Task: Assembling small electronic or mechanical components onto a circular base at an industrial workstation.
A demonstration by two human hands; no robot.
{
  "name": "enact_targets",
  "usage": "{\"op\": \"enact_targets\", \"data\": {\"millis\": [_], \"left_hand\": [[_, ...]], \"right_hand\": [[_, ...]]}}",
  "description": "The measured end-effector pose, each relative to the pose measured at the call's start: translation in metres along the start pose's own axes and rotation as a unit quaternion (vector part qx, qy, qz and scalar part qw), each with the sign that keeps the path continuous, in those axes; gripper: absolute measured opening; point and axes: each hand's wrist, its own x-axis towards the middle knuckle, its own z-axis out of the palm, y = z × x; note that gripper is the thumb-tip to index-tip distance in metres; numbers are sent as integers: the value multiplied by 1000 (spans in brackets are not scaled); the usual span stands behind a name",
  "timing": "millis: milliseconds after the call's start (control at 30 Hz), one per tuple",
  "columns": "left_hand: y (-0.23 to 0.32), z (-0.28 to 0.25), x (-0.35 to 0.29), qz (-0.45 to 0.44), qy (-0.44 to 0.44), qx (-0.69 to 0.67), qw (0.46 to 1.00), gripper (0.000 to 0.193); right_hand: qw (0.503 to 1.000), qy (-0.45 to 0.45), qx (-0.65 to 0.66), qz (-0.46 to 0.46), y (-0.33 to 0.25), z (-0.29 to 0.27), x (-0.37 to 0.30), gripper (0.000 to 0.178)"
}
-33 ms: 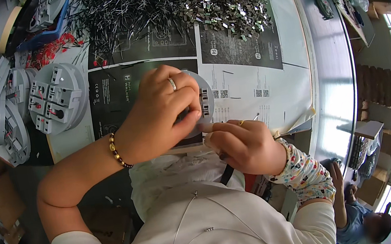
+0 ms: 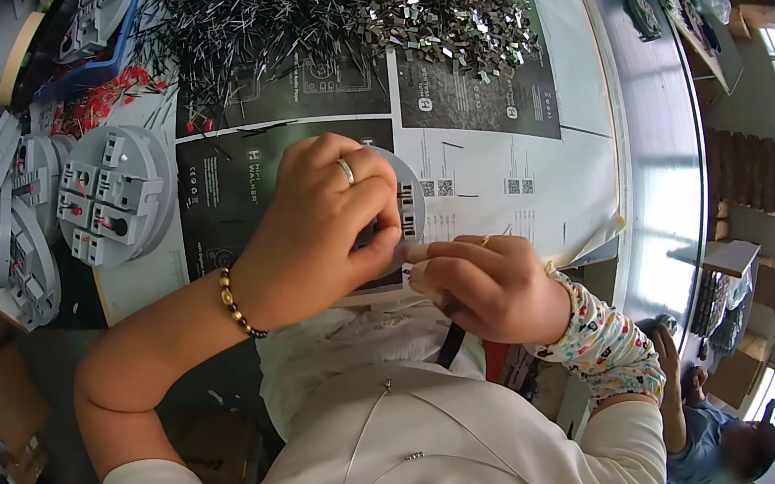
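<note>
My left hand is closed round a round grey plastic part that has small slotted blocks on its face. Much of the part is covered by the fingers. At its near right edge, the fingertips of my right hand are pinched together, close to my left thumb. Whatever lies between those right fingertips is hidden or too small to name. To the left stands a stack of similar round grey parts, with red and black bits set into the top one.
Thin black pieces lie heaped at the back, beside a pile of small dark, shiny rectangular chips. Red pieces lie near a blue bin. More grey parts crowd the left edge. Another person sits at lower right.
My right hand has shifted very slightly right and down. My left hand keeps its hold on the round grey part, almost unmoved.
</note>
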Motion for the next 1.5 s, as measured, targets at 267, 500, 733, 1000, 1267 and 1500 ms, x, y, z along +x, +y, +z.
{"op": "enact_targets", "data": {"millis": [267, 500, 733, 1000, 1267, 1500], "left_hand": [[-1, 5, -6, 12, 38, 47, 998, 15], [0, 9, -7, 16, 59, 52, 997, 15], [2, 11, -7, 11, 67, 51, 996, 15], [2, 10, -6, 15, 72, 53, 996, 15], [-1, 10, -7, 24, 78, 36, 996, 15], [-4, 10, -9, 21, 71, -15, 997, 16]], "right_hand": [[997, -29, -71, -30, -1, -11, 22, 25], [988, 21, 21, 154, -1, -10, 23, 25], [988, 42, -21, 149, -7, -2, 25, 24], [992, 20, -22, 120, -7, -3, 27, 22], [995, -36, -22, 95, -2, -15, 39, 23], [984, -153, -9, 96, 1, -29, 58, 19]]}}
